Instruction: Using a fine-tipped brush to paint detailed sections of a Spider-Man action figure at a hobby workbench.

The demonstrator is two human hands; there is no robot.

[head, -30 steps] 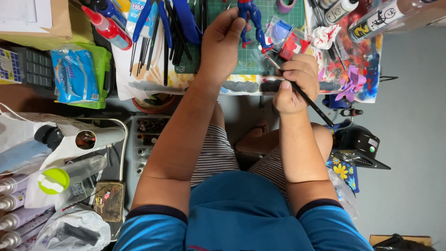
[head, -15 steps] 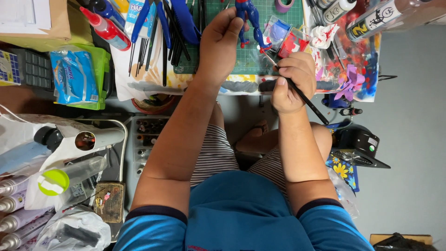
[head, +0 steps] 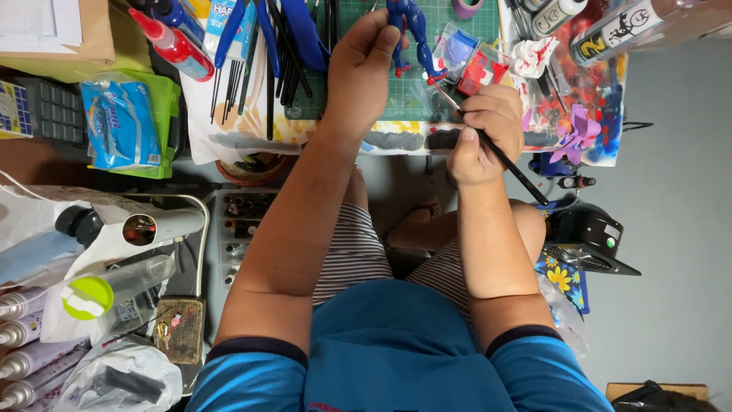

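Holding the blue figurine point(head: 408, 34) up in my left hand point(head: 364, 65), grip clamped on its upper half, legs hanging down over the green cutting mat point(head: 427, 91). It's off the desk, not resting on anything. Right hand point(head: 480, 133) is closed round a thin black brush point(head: 496, 152), pen-style, tip angled up toward the figurine's foot, w/ the handle running back down past my wrist.

Progress, as far as I can judge: body reads mostly blue already, red on the foot area & a bit higher up. Looks well along, prob. detail work left, but the front is turned away so can't tell how much. Brush tip is close to the red foot; touching or not, can't say.

Room: tight. Small paint pots point(head: 473, 61), one blue, one red, sit just right of the figurine, near the brush tip. Blue-handled pliers & tools point(head: 293, 38) lie just left of my left hand. Spray cans point(head: 610, 30) further right, well apart. Stained paper point(head: 229, 130) hangs over the desk's near edge, just under my wrists, so elbows hang free w/ no support. Only open space is straight back toward my lap.
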